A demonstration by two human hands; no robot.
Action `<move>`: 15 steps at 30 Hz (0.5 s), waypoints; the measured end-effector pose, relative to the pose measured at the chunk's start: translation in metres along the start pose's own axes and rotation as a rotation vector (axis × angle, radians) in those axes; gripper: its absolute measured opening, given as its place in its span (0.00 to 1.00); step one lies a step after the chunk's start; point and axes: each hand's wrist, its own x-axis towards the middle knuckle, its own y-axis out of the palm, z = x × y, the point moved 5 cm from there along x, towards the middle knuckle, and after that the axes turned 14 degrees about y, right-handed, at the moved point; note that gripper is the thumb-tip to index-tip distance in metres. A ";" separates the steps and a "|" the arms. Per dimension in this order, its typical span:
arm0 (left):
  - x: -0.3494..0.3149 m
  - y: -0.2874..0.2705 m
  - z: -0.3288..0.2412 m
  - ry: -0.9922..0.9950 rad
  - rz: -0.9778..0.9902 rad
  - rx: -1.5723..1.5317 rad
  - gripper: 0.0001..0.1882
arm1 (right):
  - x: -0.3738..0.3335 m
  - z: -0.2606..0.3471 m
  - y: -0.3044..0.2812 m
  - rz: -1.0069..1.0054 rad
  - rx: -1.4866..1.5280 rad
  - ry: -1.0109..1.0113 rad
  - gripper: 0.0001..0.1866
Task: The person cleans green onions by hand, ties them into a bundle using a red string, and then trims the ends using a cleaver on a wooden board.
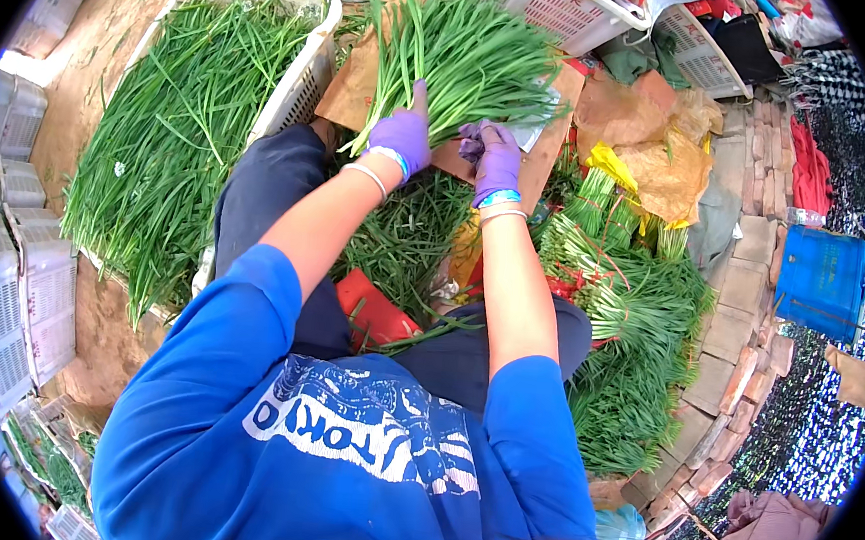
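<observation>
A loose bunch of long green garlic chives (467,57) lies across a brown board (353,89) in front of me, leaves fanned to the upper right. My left hand (399,139), in a purple glove, is closed round the stem side of the bunch, thumb pointing up along it. Gloved the same way, my right hand (495,159) has its fingers drawn together at the lower edge of the bunch; whatever is between the fingertips is too small to tell. Loose chives (405,238) lie below the board, between my legs.
At left stands a white crate (310,86) heaped with chives (188,112). Tied chive bundles (630,314) are piled at right, near brown paper (668,136). A red object (375,306) lies between my knees. Brick edging (733,341) and a blue container (821,282) are farther right.
</observation>
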 end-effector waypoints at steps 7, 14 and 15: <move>0.030 -0.012 0.028 -0.128 0.184 -0.646 0.57 | -0.017 -0.028 0.003 -0.062 0.144 0.006 0.08; 0.013 0.002 0.013 -0.371 0.281 -1.497 0.13 | -0.015 -0.049 0.004 0.099 -0.025 -0.035 0.05; 0.012 0.002 0.015 -0.395 0.255 -1.465 0.12 | -0.015 -0.050 0.005 0.072 -0.038 0.013 0.05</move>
